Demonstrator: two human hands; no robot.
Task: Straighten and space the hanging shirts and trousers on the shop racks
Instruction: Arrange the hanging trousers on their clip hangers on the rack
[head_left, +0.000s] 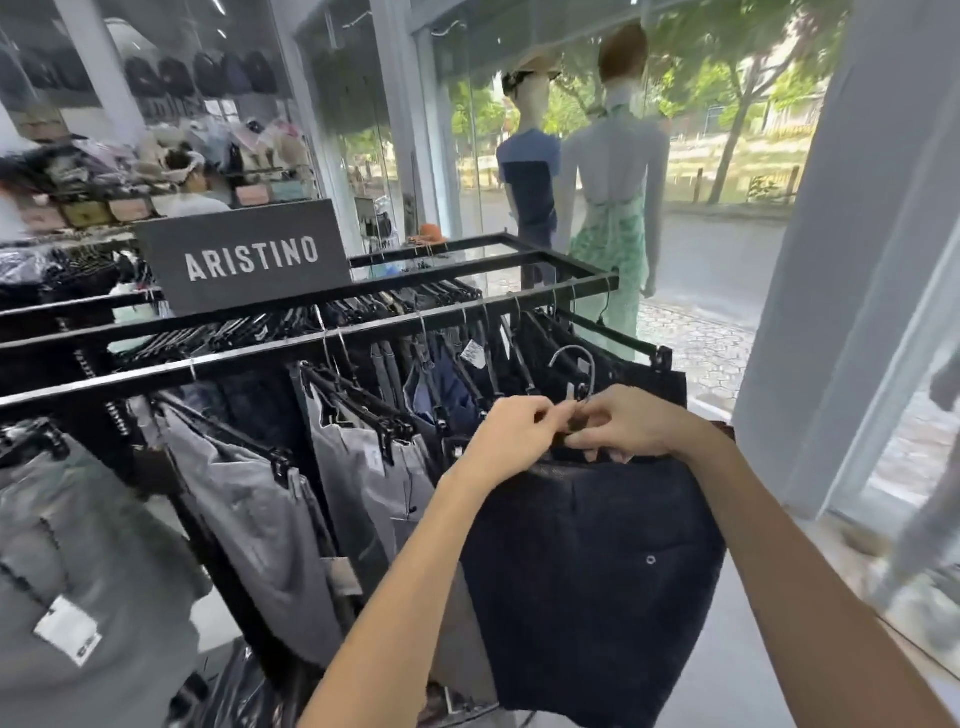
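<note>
- Left hand (511, 434), forearm raised, grip pinched on hanger (574, 410) clip.
- Right hand (631, 423), grip closed on waistband of navy trousers (592, 571), off the rack (311, 338).

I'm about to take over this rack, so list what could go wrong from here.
1. The dark trousers are off the rail; both the left hand and right hand work at the hanger, so the waistband may slip from a clip.
2. The hanger's free hook could snag neighbouring hangers when rehung.
3. The grey trousers hang crowded and angled; pushing in may bunch them further.
</note>
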